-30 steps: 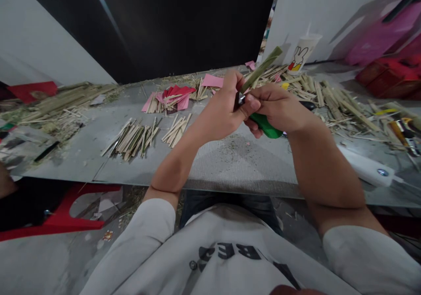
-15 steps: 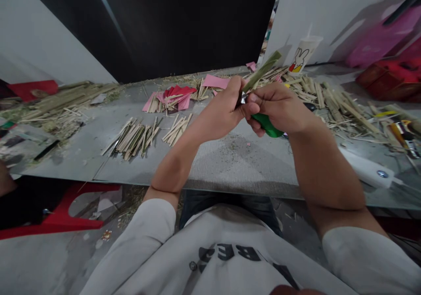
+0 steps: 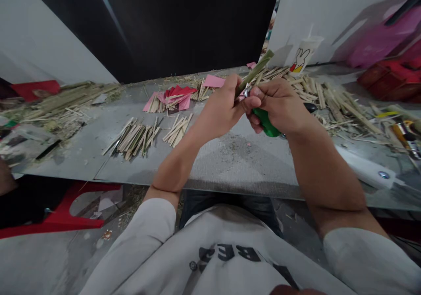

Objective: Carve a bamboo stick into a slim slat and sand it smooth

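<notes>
Hands at work above a grey worktop (image 3: 240,167). The left hand (image 3: 223,108) is closed around the lower end of a green strip (image 3: 258,70), which slants up and to the right, its far end free in the air. The right hand (image 3: 279,106) grips a green-handled tool (image 3: 268,124), fingers wrapped about the handle; the tool's metal part (image 3: 246,92) lies between the two hands, just beside the strip. Whether metal and strip touch cannot be told, the fingers covering the spot. Both hands are held close together, over the middle of the worktop.

Left of the hands: a spread bundle of thin sticks (image 3: 134,140) and, beside it, a smaller bundle (image 3: 177,130). Behind these, red and pink papers (image 3: 179,94) lie with more short sticks. At far left, a pile of long stalks (image 3: 72,99) lies among shavings.

Right of the hands: a broad heap of split pieces (image 3: 338,104); behind it, a cup (image 3: 304,54) with a rabbit drawing stands upright. Nearer the edge, a white device (image 3: 365,167) lies partly behind the right forearm.
</notes>
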Demonstrator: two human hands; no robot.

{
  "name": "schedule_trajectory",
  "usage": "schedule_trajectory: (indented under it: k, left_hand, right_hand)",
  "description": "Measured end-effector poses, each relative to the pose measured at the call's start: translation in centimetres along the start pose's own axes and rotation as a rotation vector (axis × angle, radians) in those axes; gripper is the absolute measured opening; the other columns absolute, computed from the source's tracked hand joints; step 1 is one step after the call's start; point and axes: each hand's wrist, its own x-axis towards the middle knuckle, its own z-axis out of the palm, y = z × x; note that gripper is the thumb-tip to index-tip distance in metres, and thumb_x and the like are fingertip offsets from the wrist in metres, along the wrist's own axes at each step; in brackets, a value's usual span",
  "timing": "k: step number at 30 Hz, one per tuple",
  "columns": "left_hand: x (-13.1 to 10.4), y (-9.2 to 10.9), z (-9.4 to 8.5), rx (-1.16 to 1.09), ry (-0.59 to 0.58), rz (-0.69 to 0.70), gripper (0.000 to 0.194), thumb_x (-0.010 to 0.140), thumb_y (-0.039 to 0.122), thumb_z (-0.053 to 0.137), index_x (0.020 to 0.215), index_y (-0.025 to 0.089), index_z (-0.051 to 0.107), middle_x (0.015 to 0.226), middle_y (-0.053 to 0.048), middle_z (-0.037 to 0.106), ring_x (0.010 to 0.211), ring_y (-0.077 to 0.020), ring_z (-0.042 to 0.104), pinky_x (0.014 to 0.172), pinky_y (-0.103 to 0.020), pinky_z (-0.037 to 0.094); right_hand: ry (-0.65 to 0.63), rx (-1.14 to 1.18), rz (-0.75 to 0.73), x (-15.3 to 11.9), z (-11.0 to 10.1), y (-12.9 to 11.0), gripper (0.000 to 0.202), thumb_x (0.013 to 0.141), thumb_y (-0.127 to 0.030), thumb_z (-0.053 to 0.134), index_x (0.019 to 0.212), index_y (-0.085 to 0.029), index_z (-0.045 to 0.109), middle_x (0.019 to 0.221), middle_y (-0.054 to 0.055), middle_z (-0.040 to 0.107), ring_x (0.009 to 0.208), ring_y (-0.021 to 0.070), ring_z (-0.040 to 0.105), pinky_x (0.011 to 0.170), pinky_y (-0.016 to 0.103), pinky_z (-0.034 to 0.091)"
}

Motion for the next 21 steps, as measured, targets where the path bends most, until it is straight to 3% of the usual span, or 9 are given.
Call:
schedule_trajectory:
  k: [5,8,17,21]
  left_hand:
    - [0.0,0.6,-0.5,-0.028,-0.084,-0.035,0.063,0.101,0.087,0.061,0.118,0.027,0.054,0.102,-0.005,0.07,0.093,-0.0234,0.074,0.081,-0.038,0.054]
    - [0.0,0.8,-0.6,-0.05,-0.097,-0.054,0.062,0.104,0.085,0.058,0.119,0.026,0.055,0.103,-0.006,0.073,0.097,-0.0252,0.076,0.085,-0.039,0.055]
    - [0.1,1.1,-0.2,0.017,0.0,-0.096,0.061,0.105,0.085,0.053,0.112,0.025,0.056,0.096,-0.007,0.073,0.096,-0.0266,0.075,0.083,-0.039,0.054]
    - [0.1,0.9,-0.3,-0.022,-0.009,-0.047,0.063,0.102,0.087,0.057,0.11,0.025,0.052,0.099,-0.007,0.07,0.09,-0.0242,0.071,0.081,-0.04,0.052]
  right_hand:
    - [-0.101,-0.029,0.078,0.2,-0.2,-0.1,0.064,0.101,-0.073,0.082,0.07,-0.023,0.058,0.054,-0.001,0.058,0.04,0.0124,0.053,0.036,0.025,0.045]
    - [-0.082,-0.011,0.06,0.2,0.0,-0.2,0.065,0.099,-0.076,0.083,0.07,-0.023,0.059,0.054,-0.001,0.058,0.039,0.0122,0.053,0.035,0.025,0.045]
    - [0.018,0.019,-0.001,0.3,0.5,-0.3,0.06,0.104,-0.075,0.077,0.077,-0.025,0.058,0.054,-0.003,0.053,0.04,0.013,0.049,0.035,0.027,0.042]
    - [-0.047,0.052,0.046,0.4,0.0,0.1,0.059,0.101,-0.07,0.083,0.073,-0.024,0.059,0.052,-0.002,0.055,0.038,0.0133,0.05,0.033,0.027,0.042]
